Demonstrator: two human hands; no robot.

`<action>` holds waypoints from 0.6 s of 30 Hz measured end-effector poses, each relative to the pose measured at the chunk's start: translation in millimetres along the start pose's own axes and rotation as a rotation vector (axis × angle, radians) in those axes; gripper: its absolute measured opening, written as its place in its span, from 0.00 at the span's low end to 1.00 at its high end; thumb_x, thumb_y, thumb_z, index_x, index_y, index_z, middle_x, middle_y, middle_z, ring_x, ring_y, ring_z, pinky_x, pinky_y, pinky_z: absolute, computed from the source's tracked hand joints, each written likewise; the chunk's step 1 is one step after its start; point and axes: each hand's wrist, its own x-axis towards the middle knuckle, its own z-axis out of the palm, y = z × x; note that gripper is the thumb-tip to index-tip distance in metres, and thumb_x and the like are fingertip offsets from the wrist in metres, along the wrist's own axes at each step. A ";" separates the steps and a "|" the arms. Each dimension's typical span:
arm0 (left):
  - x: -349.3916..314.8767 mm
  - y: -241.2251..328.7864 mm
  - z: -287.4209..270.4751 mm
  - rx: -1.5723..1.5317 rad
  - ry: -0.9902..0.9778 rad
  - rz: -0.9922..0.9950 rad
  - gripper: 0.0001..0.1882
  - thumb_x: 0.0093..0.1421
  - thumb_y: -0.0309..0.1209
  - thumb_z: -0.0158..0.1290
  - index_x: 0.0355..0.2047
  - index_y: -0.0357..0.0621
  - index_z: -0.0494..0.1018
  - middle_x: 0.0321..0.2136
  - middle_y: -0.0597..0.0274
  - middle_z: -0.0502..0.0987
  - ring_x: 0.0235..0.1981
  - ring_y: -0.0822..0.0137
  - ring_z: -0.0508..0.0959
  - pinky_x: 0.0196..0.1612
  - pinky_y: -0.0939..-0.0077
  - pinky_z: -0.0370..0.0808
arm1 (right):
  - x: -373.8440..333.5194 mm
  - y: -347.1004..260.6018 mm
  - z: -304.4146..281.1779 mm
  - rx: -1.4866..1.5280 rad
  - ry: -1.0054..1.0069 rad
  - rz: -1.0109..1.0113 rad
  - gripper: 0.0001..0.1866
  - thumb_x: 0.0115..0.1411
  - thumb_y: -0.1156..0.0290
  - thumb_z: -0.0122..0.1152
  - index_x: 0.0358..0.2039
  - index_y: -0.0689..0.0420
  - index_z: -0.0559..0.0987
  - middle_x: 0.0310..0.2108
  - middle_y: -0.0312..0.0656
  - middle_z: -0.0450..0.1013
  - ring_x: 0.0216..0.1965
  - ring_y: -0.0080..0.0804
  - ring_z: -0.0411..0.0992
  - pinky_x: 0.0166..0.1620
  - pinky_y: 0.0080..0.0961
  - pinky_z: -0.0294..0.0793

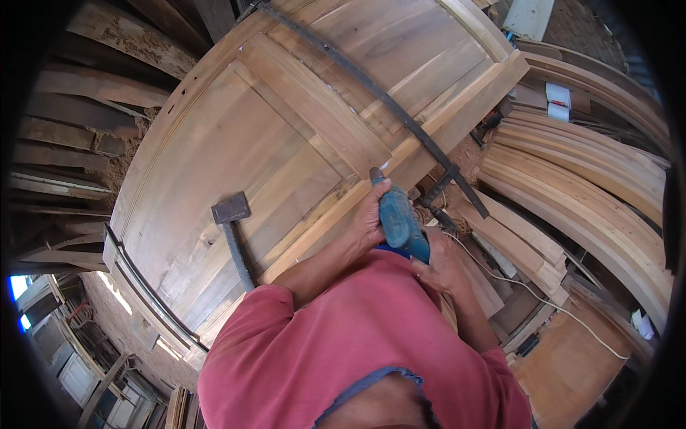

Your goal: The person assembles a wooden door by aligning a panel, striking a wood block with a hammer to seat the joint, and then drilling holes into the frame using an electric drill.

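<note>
The left hand gripped the front of a blue power tool, the right hand its rear. The tool was just off centre toward three o'clock, nose aimed at eleven, beside the wooden panel. A hammer lay at nine o'clock.

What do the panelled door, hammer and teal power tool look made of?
Panelled door: wood, matte and apparently unvarnished; the grain shows.
Hammer: dull, dark, blocky head, perhaps metal; handle material unclear.
Teal power tool: probably moulded plastic housing, judging by its smooth, rounded shell.
</note>
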 end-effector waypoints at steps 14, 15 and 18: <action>42.6 -45.5 44.4 -0.101 0.018 -0.103 0.16 0.60 0.41 0.65 0.37 0.43 0.74 0.31 0.54 0.80 0.35 0.57 0.81 0.45 0.54 0.81 | 8.1 36.3 -54.4 0.017 -0.059 0.231 0.19 0.48 0.69 0.67 0.38 0.65 0.73 0.28 0.60 0.76 0.34 0.62 0.78 0.39 0.47 0.76; 42.9 -44.8 44.9 -0.107 0.022 -0.102 0.16 0.60 0.41 0.65 0.37 0.43 0.74 0.31 0.53 0.80 0.35 0.57 0.81 0.45 0.54 0.81 | 9.9 36.9 -56.0 0.021 -0.066 0.232 0.19 0.48 0.69 0.67 0.38 0.65 0.73 0.28 0.60 0.76 0.34 0.62 0.78 0.39 0.47 0.76; 44.6 -43.9 47.9 -0.085 0.078 -0.070 0.17 0.60 0.41 0.65 0.38 0.42 0.74 0.32 0.53 0.79 0.35 0.57 0.81 0.46 0.54 0.81 | 14.1 33.7 -60.6 0.066 -0.062 0.199 0.18 0.46 0.69 0.66 0.36 0.64 0.73 0.28 0.60 0.76 0.34 0.63 0.77 0.39 0.48 0.75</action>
